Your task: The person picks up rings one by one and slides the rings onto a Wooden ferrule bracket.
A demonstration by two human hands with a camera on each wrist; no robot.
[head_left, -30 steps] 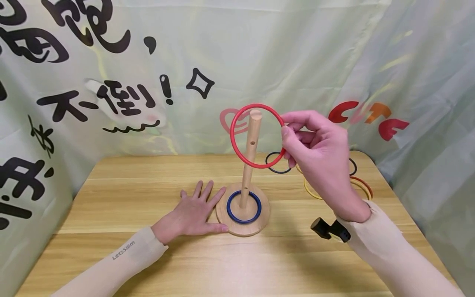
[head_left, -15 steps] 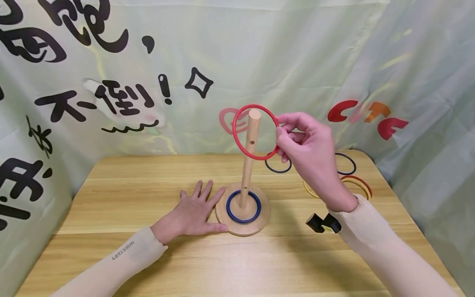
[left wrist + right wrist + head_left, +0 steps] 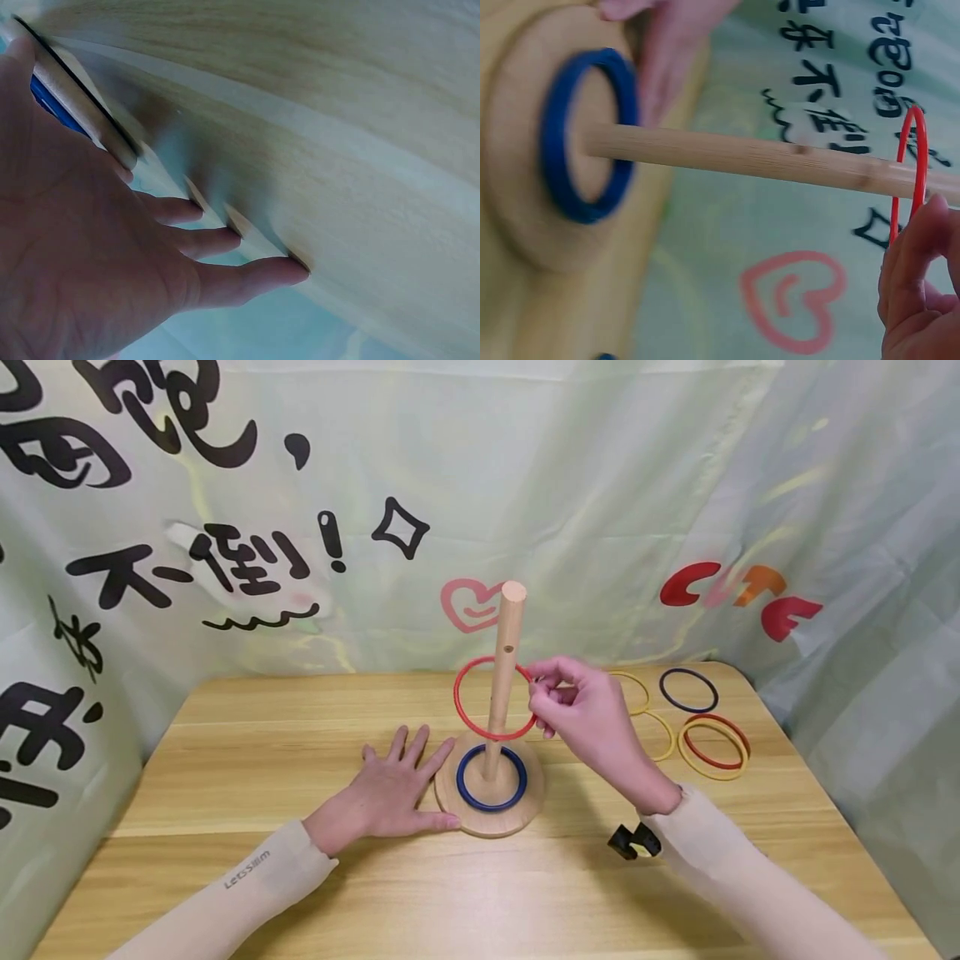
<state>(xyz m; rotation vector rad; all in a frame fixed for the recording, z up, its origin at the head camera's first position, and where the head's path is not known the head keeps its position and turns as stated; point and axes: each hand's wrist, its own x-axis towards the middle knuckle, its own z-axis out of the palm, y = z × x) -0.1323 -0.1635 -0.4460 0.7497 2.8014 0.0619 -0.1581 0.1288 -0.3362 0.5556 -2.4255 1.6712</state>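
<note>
A wooden post [image 3: 509, 647] rises from a round wooden base [image 3: 491, 825], where a blue ring [image 3: 462, 790] lies around the post's foot. Pinched at its right edge by my right hand [image 3: 592, 718], a red ring [image 3: 459, 697] encircles the post partway down, above the blue ring. The right wrist view also has the red ring [image 3: 920, 154] around the post [image 3: 727, 154]. Fingers spread, my left hand [image 3: 393, 789] rests flat on the table with its thumb and forefinger at the base's left edge; the left wrist view has this hand [image 3: 97, 247] against the base's rim [image 3: 86, 101].
On the right of the table [image 3: 262, 727] lie a dark blue ring [image 3: 688, 711], several yellow rings, one [image 3: 693, 766] overlapping another red ring [image 3: 716, 718]. A printed cloth [image 3: 585, 485] hangs behind. A small black device [image 3: 633, 842] is at my right wrist.
My right hand has moved down and left with the red ring, which has gone from the post's top to partway down around it. My left hand has stayed in place.
</note>
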